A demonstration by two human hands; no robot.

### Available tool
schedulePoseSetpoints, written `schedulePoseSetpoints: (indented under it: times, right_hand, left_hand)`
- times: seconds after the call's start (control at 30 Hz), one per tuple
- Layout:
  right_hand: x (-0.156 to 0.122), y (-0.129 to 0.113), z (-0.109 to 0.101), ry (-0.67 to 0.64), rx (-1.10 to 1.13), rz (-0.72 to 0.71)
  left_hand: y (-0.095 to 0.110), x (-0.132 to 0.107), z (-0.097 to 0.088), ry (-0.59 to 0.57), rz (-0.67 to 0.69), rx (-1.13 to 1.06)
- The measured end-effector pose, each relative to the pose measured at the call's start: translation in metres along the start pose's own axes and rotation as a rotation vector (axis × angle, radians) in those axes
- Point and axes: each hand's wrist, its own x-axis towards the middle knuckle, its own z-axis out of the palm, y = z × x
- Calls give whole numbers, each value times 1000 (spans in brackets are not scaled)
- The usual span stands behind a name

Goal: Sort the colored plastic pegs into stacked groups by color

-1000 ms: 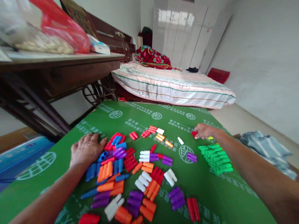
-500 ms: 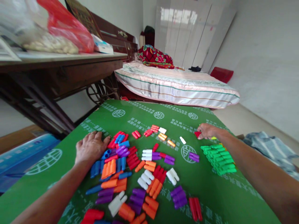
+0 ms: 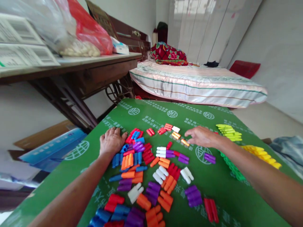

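On the green surface (image 3: 153,108), the left hand (image 3: 111,140) lies flat beside blue pieces (image 3: 117,160); the right hand (image 3: 201,136), loosely spread, hovers near an orange piece (image 3: 185,142). Yellow pieces (image 3: 262,154) lie past that forearm (image 3: 255,167); a bed (image 3: 196,83) stands beyond.

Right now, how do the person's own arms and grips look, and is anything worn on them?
As far as they show, the left arm and right arm have no sleeve, watch or bracelet. The left grip and right grip are ungloved human hands; no ring is visible, though small details are unclear.

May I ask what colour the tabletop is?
The tabletop is green with white globe prints, clearest in head view.
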Motion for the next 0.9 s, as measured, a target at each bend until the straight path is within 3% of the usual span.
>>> schedulePoseSetpoints:
  times: [0.17,0.37,0.57,0.9]
  right_hand:
    - [0,-76,4,-23,23,-270]
    - [15,-125,17,-26,-132,-382]
    - [33,-143,31,-47,-245,-372]
    - [34,-151,28,-92,-213,-330]
  left_hand:
    - [0,-1,2,8,-6,-5]
    - [0,-2,3,16,6,-17]
    - [0,-2,3,9,7,-28]
    - [0,-4,2,22,20,-24]
